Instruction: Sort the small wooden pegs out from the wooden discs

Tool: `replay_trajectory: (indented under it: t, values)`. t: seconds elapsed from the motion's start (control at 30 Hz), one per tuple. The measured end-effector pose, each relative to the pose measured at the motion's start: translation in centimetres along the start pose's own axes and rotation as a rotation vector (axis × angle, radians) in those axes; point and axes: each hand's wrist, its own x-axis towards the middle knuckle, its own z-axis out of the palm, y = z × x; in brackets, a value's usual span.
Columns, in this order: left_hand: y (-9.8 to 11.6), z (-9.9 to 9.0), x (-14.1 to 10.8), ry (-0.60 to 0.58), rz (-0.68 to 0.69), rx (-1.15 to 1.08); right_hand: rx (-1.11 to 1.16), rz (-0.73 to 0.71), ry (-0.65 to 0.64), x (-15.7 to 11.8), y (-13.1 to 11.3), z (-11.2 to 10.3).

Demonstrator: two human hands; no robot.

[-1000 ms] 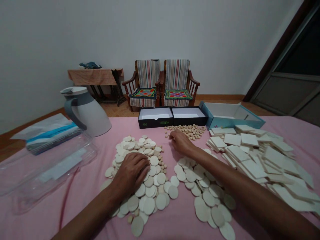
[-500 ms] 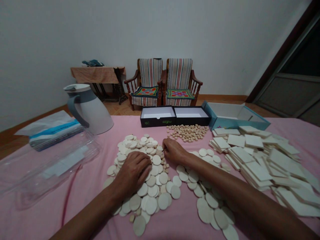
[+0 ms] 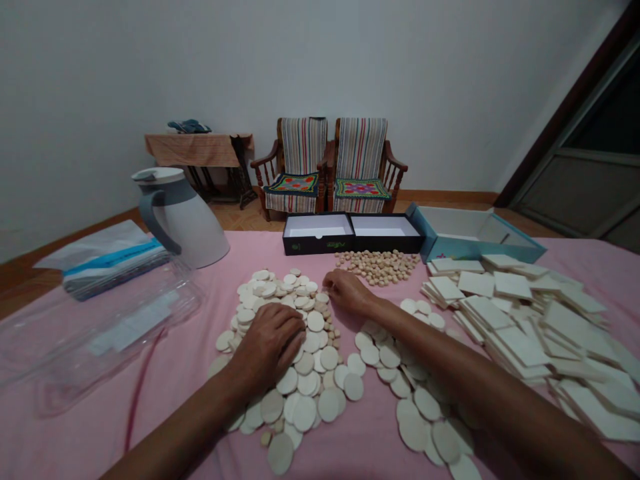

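A spread pile of pale round wooden discs (image 3: 315,321) lies on the pink cloth before me. My left hand (image 3: 273,339) rests palm down on its left part, fingers lying over the discs. At the pile's upper right edge my right hand (image 3: 347,291) has its fingertips drawn together; anything between them is hidden. Small wooden pieces (image 3: 330,327) show among the discs just below that hand. Beyond it sits a heap of small wooden beads or buttons (image 3: 377,267). More discs (image 3: 413,413) lie partly under my right forearm.
Two shallow black boxes (image 3: 318,245) with white insides stand behind the small heap. A blue box (image 3: 480,248) and piled square wooden tiles (image 3: 505,333) are to the right. To the left are a white-grey jug (image 3: 197,230), clear plastic packaging (image 3: 135,327) and a blue-white packet (image 3: 115,263).
My right hand has shifted slightly up and left, its fingertips at the discs' edge. The left hand stays on the pile. The whole view has moved a little.
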Motion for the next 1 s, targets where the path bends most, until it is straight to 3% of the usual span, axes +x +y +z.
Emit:
replay_trajectory:
  t: [0.17, 0.33, 0.53, 0.67, 0.93, 1.0]
  values:
    - [0.1, -0.1, 0.0, 0.006, 0.01, -0.004, 0.016, -0.017, -0.019, -0.6, -0.8, 0.4]
    - [0.1, -0.1, 0.1, 0.023, 0.021, 0.0, 0.012, 0.042, -0.006, -0.4, 0.5, -0.9]
    - [0.0, 0.1, 0.0, 0.018, 0.013, 0.004, -0.026, 0.168, 0.165, 0.3, 2.3, -3.3]
    - [0.0, 0.0, -0.1, 0.012, 0.013, 0.0, 0.036, 0.21, 0.283, -0.2, 1.8, -4.5]
    - [0.1, -0.1, 0.1, 0.003, -0.005, 0.003, 0.242, 0.035, -0.219, -4.8, -2.4, -3.8]
    - [0.2, 0.0, 0.1, 0.009, -0.001, 0.007, 0.231, 0.019, -0.281, -5.8, -3.3, -3.2]
